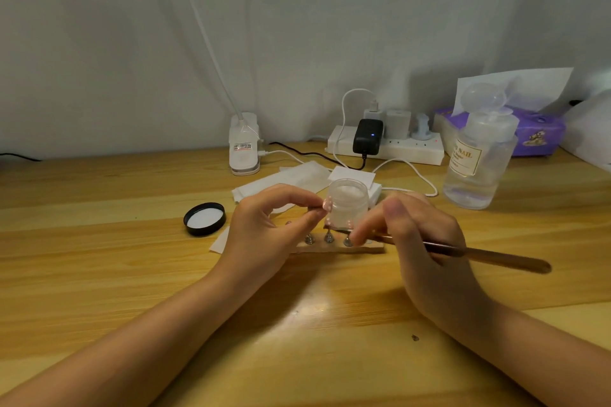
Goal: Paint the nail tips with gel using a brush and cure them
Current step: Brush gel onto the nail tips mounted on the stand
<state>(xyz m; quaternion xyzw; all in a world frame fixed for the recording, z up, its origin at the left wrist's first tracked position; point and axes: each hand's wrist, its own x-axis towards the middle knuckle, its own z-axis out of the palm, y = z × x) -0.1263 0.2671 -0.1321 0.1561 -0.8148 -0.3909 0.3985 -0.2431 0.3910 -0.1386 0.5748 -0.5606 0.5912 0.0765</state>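
**Nail tip held up for a coat of gel**

Nail tip (327, 204), pale pink, sits pinched between the thumb and forefinger of the left hand (264, 235), lifted just in front of the open gel jar (348, 203). The other fingers of that hand curl loosely under. The right hand (420, 241) grips a brush (489, 256) in a pen hold, fingers clamped round the shaft; its handle trails off toward four o'clock, and the bristle end is hidden behind the fingers, so I cannot tell whether it is loaded with gel.

Below the hands lies a wooden holder strip (337, 248) carrying small metal stands (328, 237), with further tips seemingly mounted at its far edge, touching the foot of the jar. The jar's black lid (205, 219) lies upturned at nine o'clock from the jar. Paper wipes (284, 183) lie behind the hands at twelve o'clock, and a clear pump bottle (476, 162) stands at two o'clock. A white clip lamp (244, 145) stands at eleven o'clock; whether it is the curing light is unclear.

Judging from this, the painting step is in hand and curing has not begun. The next move calls for bringing the brush tip up to the pinched nail and stroking a thin, even coat, while the left pinch stays clear of the painted face.
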